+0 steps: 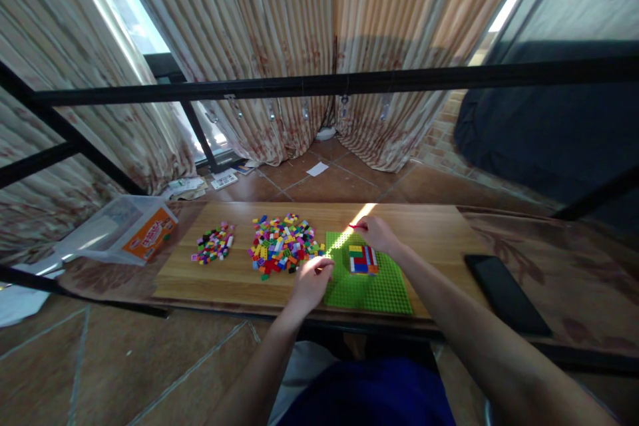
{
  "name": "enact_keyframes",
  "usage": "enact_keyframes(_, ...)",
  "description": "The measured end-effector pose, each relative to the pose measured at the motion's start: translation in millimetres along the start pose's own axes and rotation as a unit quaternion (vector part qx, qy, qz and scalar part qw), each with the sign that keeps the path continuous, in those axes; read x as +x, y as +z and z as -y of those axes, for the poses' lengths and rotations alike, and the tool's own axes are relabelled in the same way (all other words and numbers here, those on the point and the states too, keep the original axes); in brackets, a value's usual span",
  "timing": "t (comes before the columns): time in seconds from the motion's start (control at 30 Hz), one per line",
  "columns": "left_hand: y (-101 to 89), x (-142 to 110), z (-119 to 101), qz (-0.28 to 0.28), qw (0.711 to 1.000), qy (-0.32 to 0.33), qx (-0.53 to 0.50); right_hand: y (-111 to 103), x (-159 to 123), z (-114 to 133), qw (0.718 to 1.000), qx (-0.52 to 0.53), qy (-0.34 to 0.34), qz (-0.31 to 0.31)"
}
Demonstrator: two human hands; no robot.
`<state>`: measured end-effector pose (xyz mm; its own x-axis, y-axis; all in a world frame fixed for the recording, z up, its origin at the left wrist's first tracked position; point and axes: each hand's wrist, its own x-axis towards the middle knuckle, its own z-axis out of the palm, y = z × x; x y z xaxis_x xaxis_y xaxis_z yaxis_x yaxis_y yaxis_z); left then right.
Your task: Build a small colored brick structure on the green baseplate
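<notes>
Over the far edge of the green baseplate [369, 296], my right hand [378, 234] pinches a small red brick [353, 226] between thumb and fingertips. My left hand [310, 281] is closed at the plate's left edge, beside the large pile of bricks [282, 243]. Whatever its curled fingers may hold is hidden. Between my hands, a low block of joined bricks [363, 260] in red, blue, yellow, green, white and orange sits on the baseplate.
A smaller brick pile [214, 243] lies left on the wooden board [194, 286]. Beyond it stands a clear plastic box [112, 229] with an orange label. A black tablet-like slab [506, 294] lies at the right. A black metal bar [299, 86] crosses behind the table.
</notes>
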<state>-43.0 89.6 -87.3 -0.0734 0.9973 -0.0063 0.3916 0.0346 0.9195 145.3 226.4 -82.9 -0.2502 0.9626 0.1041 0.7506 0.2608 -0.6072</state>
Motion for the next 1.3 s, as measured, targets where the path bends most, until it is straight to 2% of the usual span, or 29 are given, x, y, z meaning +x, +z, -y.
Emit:
enact_keyframes(0.13, 11.0, 8, 0, -0.002, 1.000, -0.004, -0.006, -9, -25, -3, 0.999, 0.030, -0.019, 0.020)
enact_keyframes(0.23, 22.3, 16, 0, 0.004, 1.000, -0.005, -0.019, -8, -53, -9, 0.994, 0.108, -0.010, 0.026)
enact_keyframes(0.33, 30.6, 19, 0, 0.017, 0.999, -0.013, -0.024, -5, -74, -15, 0.979, 0.204, 0.020, 0.000)
enact_keyframes(0.43, 34.7, 17, 0, 0.024, 1.000, -0.012, -0.016, -3, -83, -16, 0.974, 0.222, 0.044, -0.016)
enact_keyframes(0.6, 37.3, 12, 1, 0.022, 1.000, 0.007, 0.008, -4, -75, 1, 0.986, 0.159, 0.056, 0.015)
enact_keyframes(0.7, 38.8, 8, -1, 0.020, 0.999, 0.014, 0.032, -5, -68, 17, 0.995, 0.077, 0.062, 0.036)
enact_keyframes(0.83, 40.7, 1, -6, 0.016, 0.999, 0.011, 0.044, -6, -59, 31, 0.998, -0.027, 0.048, 0.032)
enact_keyframes(1.07, 48.6, 4, -12, -0.009, 0.999, -0.002, 0.039, -4, -42, 34, 0.996, -0.072, 0.029, 0.047)
enact_keyframes(1.3, 55.0, 10, -14, -0.029, 0.997, 0.019, 0.064, -2, -31, 31, 0.995, -0.080, 0.023, 0.057)
